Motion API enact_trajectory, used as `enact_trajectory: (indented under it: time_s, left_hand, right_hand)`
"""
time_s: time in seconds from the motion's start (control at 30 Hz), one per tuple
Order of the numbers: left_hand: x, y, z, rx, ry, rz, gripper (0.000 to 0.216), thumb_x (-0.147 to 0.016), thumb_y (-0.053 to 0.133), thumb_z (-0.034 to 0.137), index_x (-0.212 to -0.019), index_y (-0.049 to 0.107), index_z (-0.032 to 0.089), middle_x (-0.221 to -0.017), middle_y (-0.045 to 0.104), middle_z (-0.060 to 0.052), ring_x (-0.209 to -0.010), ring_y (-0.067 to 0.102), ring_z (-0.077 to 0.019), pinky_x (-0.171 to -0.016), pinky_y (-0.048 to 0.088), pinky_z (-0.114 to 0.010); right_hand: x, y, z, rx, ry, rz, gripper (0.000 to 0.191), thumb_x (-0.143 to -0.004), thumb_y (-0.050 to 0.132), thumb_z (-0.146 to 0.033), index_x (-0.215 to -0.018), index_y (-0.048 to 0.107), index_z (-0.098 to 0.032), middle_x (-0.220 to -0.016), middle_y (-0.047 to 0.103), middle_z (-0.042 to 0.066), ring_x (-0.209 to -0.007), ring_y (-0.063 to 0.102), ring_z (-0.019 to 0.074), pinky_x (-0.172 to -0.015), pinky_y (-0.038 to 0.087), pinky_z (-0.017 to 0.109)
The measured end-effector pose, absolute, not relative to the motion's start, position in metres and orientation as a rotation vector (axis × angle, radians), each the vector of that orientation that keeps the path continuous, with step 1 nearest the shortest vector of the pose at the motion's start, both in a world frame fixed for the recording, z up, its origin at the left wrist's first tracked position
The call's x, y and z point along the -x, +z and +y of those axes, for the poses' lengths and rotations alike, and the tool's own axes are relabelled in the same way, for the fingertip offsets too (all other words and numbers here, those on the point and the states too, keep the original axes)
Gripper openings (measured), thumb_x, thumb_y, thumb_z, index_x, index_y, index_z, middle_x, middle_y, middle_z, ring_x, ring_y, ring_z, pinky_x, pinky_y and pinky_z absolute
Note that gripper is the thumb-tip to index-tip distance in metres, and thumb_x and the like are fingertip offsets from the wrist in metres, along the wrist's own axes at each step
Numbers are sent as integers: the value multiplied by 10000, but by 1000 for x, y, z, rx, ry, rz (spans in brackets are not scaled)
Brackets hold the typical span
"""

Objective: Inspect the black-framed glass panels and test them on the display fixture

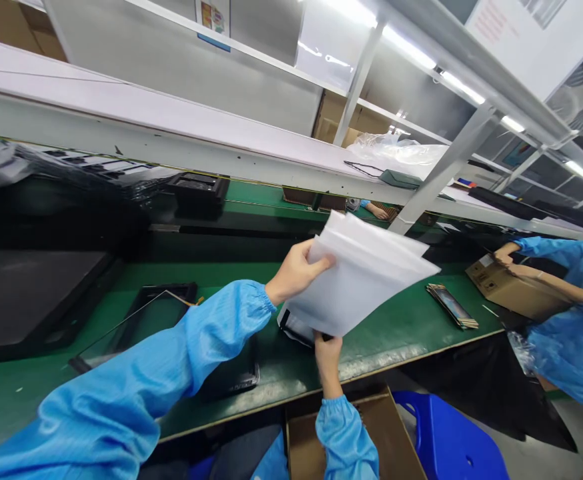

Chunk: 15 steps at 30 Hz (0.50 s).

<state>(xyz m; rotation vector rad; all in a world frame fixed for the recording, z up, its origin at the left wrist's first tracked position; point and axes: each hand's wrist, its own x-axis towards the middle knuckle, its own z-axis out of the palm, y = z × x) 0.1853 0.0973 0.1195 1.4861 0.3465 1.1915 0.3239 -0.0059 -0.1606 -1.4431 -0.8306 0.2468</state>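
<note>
My left hand point(295, 272) grips the upper left edge of a white foam bag point(361, 273) held above the green table point(401, 327). A dark flat panel point(291, 327) pokes out of the bag's lower end. My right hand point(327, 353) pinches that lower end from below, fingers closed on the bag and panel. Both arms wear blue sleeves.
A glass panel in a black tray point(141, 320) lies left, with a large black tray point(26, 293) beyond. A small stack of panels point(451, 305) lies right. A co-worker in blue point(566, 313) handles a cardboard box point(511, 288). A box point(371, 440) and a blue stool point(451, 440) stand below.
</note>
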Motion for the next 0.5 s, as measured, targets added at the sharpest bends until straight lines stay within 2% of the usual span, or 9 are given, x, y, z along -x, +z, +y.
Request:
enact_trajectory:
  time_s: [0.13, 0.27, 0.37, 0.5]
  left_hand:
    - [-154, 164, 119, -1399, 1548, 349, 574, -734, 879, 627, -1007, 750, 139, -993, 803, -70, -929, 768, -275, -800, 619, -364]
    - [-84, 200, 147, -1374, 1895, 302, 608, -722, 903, 589, -1077, 741, 123, -1044, 788, -13, -1053, 775, -284, -977, 598, -472]
    - [-34, 195, 157, -1347, 1808, 397, 663, -712, 960, 468, -1168, 710, 57, -1127, 792, -56, -1169, 723, -312, -1103, 515, -544]
    - [15, 154, 157, -1265, 1576, 610, 695, -649, 1004, 483, -1122, 738, 50, -1070, 823, -128, -1129, 714, -380, -1063, 550, -620]
  right_hand:
    - [-325, -154, -8, 1470, 235, -808, 398, -974, 731, -437, -1273, 671, -182, -1250, 736, 83, -1117, 719, 256, -988, 588, 497]
    - [-326, -148, -9, 1516, 239, -785, 427, -943, 738, -519, -1189, 697, -172, -1133, 777, 73, -1026, 745, 243, -938, 596, 467]
    - [-326, -145, -8, 1547, 243, -797, 460, -910, 750, -577, -1121, 717, -169, -1075, 789, 66, -991, 753, 237, -912, 602, 451]
    - [-324, -134, -10, 1601, 214, -790, 501, -883, 717, -664, -1026, 728, -184, -991, 798, 57, -922, 760, 222, -886, 606, 441]
